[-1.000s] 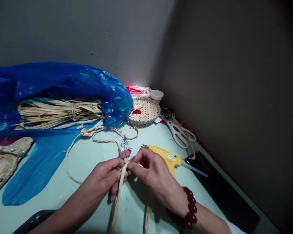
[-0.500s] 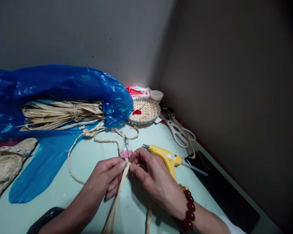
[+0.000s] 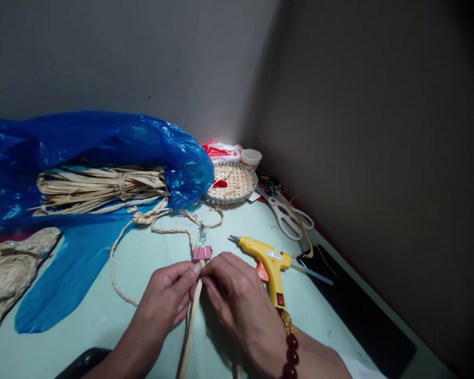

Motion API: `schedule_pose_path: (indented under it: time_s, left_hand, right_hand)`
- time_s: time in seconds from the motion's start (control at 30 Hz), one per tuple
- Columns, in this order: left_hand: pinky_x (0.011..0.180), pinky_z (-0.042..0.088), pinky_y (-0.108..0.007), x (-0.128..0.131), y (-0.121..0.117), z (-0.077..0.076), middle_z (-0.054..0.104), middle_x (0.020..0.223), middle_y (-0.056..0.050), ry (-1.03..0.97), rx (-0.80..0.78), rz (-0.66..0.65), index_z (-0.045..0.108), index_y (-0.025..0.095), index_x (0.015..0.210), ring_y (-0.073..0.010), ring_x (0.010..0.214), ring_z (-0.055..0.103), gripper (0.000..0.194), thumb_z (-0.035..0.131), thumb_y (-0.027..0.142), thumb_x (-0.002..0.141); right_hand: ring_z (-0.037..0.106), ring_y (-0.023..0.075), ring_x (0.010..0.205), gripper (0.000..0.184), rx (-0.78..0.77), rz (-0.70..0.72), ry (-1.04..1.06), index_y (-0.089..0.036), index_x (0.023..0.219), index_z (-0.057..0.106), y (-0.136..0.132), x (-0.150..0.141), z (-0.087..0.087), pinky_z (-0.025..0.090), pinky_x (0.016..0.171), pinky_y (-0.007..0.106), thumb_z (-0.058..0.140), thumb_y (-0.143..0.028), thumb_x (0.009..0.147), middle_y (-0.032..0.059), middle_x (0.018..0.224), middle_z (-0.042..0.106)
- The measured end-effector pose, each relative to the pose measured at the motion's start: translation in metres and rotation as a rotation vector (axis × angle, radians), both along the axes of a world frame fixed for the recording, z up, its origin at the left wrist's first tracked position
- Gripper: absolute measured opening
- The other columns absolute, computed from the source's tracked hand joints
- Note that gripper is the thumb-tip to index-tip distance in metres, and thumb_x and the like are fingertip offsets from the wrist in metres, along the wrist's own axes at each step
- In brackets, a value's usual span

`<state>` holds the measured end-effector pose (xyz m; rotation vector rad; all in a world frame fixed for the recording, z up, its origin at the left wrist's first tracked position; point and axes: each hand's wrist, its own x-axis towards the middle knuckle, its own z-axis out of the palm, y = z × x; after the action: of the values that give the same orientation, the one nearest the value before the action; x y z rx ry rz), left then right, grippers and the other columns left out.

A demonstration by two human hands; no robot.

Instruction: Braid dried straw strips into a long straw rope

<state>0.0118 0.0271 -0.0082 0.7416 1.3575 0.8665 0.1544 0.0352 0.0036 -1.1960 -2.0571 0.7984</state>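
Grey walls (image 3: 102,58) meet in a corner behind your pale green table (image 3: 102,300), with the right-hand one in deep shadow. Near the middle of the tabletop, your left hand (image 3: 168,295) is closed, its thumb pressed against the fingers around the pale fibre strands (image 3: 190,326) just below a pink binder clip (image 3: 203,253). Your right hand (image 3: 240,300) meets it there, thumb and forefinger drawn together in a pinch on the same strands, the other fingers curled under; you have the two sets of fingertips almost touching. From that grip the strands hang down toward you between your wrists, and beyond the clip a thin braided cord (image 3: 171,230) winds loosely across the table. You wear a dark red bead bracelet (image 3: 292,350) on your right wrist. Just past that hand lies a yellow glue gun (image 3: 268,255), its nozzle pointing left, and its glue stick (image 3: 316,275) reaches over a flat black object (image 3: 367,310). Farther back you have white-handled scissors (image 3: 286,218), a round woven basket (image 3: 240,181) holding a small red item (image 3: 220,183), a white cup (image 3: 252,157) and a red-and-white packet (image 3: 225,152). To your left, a blue plastic bag (image 3: 102,139) lies open around a tied bundle of fibre (image 3: 95,185), and a woven piece (image 3: 11,279) rests nearer you at the edge of view.
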Motion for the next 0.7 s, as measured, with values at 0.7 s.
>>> schedule_pose_path:
  time_s: [0.7]
  left_hand:
    - [0.063, 0.036, -0.030, -0.006, -0.007, 0.011, 0.055, 0.064, 0.000, 0.985, 0.595, -0.368, 0.053, 0.022, 0.062, -0.0179, 0.062, 0.052, 0.031, 0.037, 0.030, 0.089]
  right_hand:
    - [0.046, 0.0114, 0.057, 0.010, -0.349, -0.164, 0.002, -0.019, 0.073, 0.060, 0.013, 0.002, 0.003, 0.030, 0.054, 0.022, 0.058, -0.023, 0.081, -0.0040, 0.059, 0.055]
